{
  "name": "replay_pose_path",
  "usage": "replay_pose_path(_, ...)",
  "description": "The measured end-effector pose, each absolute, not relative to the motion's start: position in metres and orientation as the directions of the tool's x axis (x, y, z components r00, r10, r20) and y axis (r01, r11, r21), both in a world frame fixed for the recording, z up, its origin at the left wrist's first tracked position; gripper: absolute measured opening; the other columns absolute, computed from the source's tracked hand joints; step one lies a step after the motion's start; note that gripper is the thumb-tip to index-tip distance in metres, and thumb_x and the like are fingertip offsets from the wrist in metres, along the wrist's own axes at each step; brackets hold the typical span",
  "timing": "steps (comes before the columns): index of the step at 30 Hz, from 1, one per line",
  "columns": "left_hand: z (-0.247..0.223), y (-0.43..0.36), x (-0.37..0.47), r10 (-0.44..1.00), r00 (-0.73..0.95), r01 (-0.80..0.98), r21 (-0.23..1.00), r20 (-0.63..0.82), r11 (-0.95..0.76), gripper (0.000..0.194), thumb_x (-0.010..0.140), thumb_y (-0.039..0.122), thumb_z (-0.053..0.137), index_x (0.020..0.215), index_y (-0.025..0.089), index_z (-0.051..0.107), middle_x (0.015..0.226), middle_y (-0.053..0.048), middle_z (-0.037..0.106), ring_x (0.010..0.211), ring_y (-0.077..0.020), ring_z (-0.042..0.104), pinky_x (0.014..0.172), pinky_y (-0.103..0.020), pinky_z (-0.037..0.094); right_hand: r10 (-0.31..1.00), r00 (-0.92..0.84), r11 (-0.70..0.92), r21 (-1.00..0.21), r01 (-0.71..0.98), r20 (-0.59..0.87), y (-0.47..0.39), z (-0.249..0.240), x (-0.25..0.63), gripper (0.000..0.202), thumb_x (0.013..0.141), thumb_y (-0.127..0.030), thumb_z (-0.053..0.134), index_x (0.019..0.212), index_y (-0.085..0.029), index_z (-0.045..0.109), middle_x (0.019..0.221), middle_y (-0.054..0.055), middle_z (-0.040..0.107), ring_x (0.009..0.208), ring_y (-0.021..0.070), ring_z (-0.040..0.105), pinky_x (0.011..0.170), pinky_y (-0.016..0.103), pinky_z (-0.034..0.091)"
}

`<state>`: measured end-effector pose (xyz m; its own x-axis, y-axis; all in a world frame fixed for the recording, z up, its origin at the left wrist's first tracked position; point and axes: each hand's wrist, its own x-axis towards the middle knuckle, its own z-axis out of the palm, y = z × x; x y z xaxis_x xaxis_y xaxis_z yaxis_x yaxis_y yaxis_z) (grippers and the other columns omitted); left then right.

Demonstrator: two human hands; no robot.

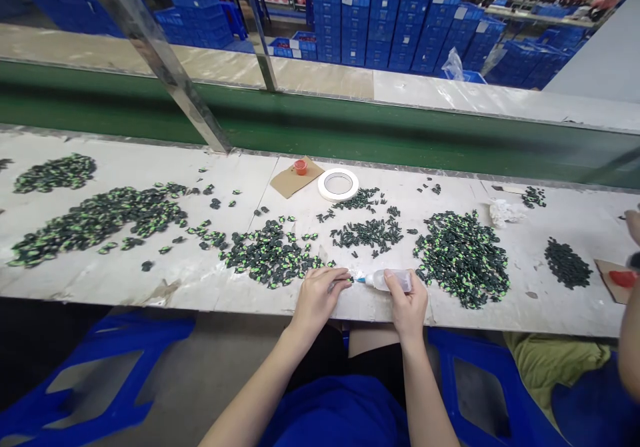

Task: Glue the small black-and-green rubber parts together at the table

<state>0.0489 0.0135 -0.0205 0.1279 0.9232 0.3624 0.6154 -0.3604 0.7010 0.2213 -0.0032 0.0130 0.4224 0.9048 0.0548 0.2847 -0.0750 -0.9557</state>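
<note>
In the right hand (410, 304), with fingers wrapped around the body: a clear squeeze bottle (393, 280), nearly level, with blue nozzle (361, 280) pointing left to a small dark part (351, 279). At the same part: left hand (320, 292), fingers bent and close together; impossible to tell whether gripping or only steadying. Left of the hands on the surface (115, 286): a black-and-green pile (270, 252). To the right: a larger pile (463, 259). Beyond the hands: loose dark pieces (367, 234) and a white tape roll (321, 186), just beside cardboard (289, 184) under a red container (301, 167).
</note>
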Motion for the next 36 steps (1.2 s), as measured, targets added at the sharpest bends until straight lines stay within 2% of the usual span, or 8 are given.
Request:
replay_pose_path(7, -0.021, 0.013, 0.05, 0.925, 0.121, 0.613, 0.705, 0.361, -0.356, 0.008, 0.082, 0.02, 0.068, 0.088, 0.024, 0.07, 0.083, -0.001, 0.078, 0.079, -0.0207, 0.071, 0.075, -0.035, 0.05, 0.925, 0.379, -0.091, -0.946, 0.312, 0.036, -0.003, 0.009, 0.225, 0.04, 0.076, -0.051, 0.063, 0.058, -0.02, 0.045, 0.05, -0.006, 0.044, 0.051, 0.0113, 0.042, 0.049, 0.023, 0.033)
replay_pose_path(16, -0.02, 0.013, 0.049, 0.927, 0.131, 0.633, 0.69, 0.352, -0.352, 0.006, 0.082, 0.021, 0.068, 0.086, 0.024, 0.071, 0.083, -0.002, 0.078, 0.079, -0.0199, 0.071, 0.076, -0.034, 0.05, 0.892, 0.443, -0.057, -0.952, 0.301, 0.087, -0.004, 0.009, 0.22, 0.04, 0.074, -0.05, 0.064, 0.056, -0.022, 0.042, 0.05, -0.006, 0.043, 0.049, 0.0119, 0.042, 0.046, 0.025, 0.035)
replay_pose_path(18, -0.02, 0.013, 0.049, 0.928, 0.134, 0.629, 0.694, 0.348, -0.351, 0.006, 0.081, 0.021, 0.068, 0.086, 0.023, 0.071, 0.083, -0.002, 0.078, 0.079, -0.0205, 0.071, 0.076, -0.035, 0.05, 0.888, 0.448, -0.033, -0.955, 0.293, 0.106, -0.007, 0.012, 0.236, 0.034, 0.072, -0.049, 0.067, 0.06, -0.023, 0.049, 0.055, -0.003, 0.052, 0.056, 0.0165, 0.05, 0.049, 0.028, 0.04)
replay_pose_path(22, -0.019, 0.013, 0.049, 0.933, 0.143, 0.614, 0.71, 0.33, -0.345, 0.008, 0.081, 0.02, 0.068, 0.088, 0.023, 0.07, 0.082, -0.001, 0.078, 0.08, -0.0209, 0.071, 0.075, -0.035, 0.049, 0.884, 0.454, -0.011, -0.965, 0.261, 0.113, -0.011, 0.026, 0.294, 0.019, 0.073, -0.046, 0.068, 0.074, -0.028, 0.062, 0.082, 0.004, 0.067, 0.087, 0.0267, 0.061, 0.063, 0.036, 0.049)
replay_pose_path(27, -0.01, 0.018, 0.045, 0.929, 0.204, 0.608, 0.704, 0.31, -0.368, 0.012, 0.081, 0.021, 0.068, 0.093, 0.023, 0.071, 0.083, -0.003, 0.077, 0.08, -0.0213, 0.071, 0.075, -0.035, 0.05, 0.908, 0.415, -0.036, -0.979, 0.2, 0.051, -0.002, 0.044, 0.339, 0.034, 0.08, -0.052, 0.058, 0.1, -0.025, 0.064, 0.102, 0.01, 0.068, 0.097, 0.0297, 0.063, 0.072, 0.046, 0.052)
replay_pose_path(30, 0.001, 0.027, 0.045, 0.924, 0.218, 0.652, 0.658, 0.313, -0.377, 0.01, 0.084, 0.025, 0.065, 0.091, 0.022, 0.072, 0.085, -0.005, 0.076, 0.081, -0.0223, 0.069, 0.076, -0.036, 0.05, 0.872, 0.482, -0.023, -0.978, 0.205, 0.081, 0.007, 0.043, 0.319, 0.036, 0.084, -0.053, 0.052, 0.104, -0.024, 0.062, 0.106, 0.014, 0.067, 0.099, 0.0289, 0.064, 0.074, 0.047, 0.051)
replay_pose_path(33, 0.008, 0.039, 0.051, 0.922, 0.211, 0.729, 0.576, 0.324, -0.369, 0.01, 0.082, 0.026, 0.067, 0.089, 0.02, 0.073, 0.086, -0.007, 0.075, 0.085, -0.0251, 0.065, 0.078, -0.039, 0.049, 0.765, 0.602, 0.025, -0.945, 0.325, 0.228, 0.012, 0.03, 0.272, 0.036, 0.074, -0.048, 0.068, 0.098, -0.022, 0.06, 0.097, 0.011, 0.067, 0.098, 0.0272, 0.063, 0.08, 0.044, 0.051)
replay_pose_path(36, 0.007, 0.049, 0.062, 0.914, 0.235, 0.782, 0.495, 0.33, -0.379, 0.009, 0.078, 0.023, 0.071, 0.086, 0.022, 0.073, 0.083, -0.006, 0.073, 0.086, -0.0265, 0.061, 0.074, -0.039, 0.048, 0.78, 0.589, 0.012, -0.947, 0.321, 0.21, 0.015, 0.014, 0.232, 0.043, 0.066, -0.046, 0.075, 0.094, -0.02, 0.056, 0.089, 0.009, 0.067, 0.083, 0.0245, 0.066, 0.072, 0.039, 0.054)
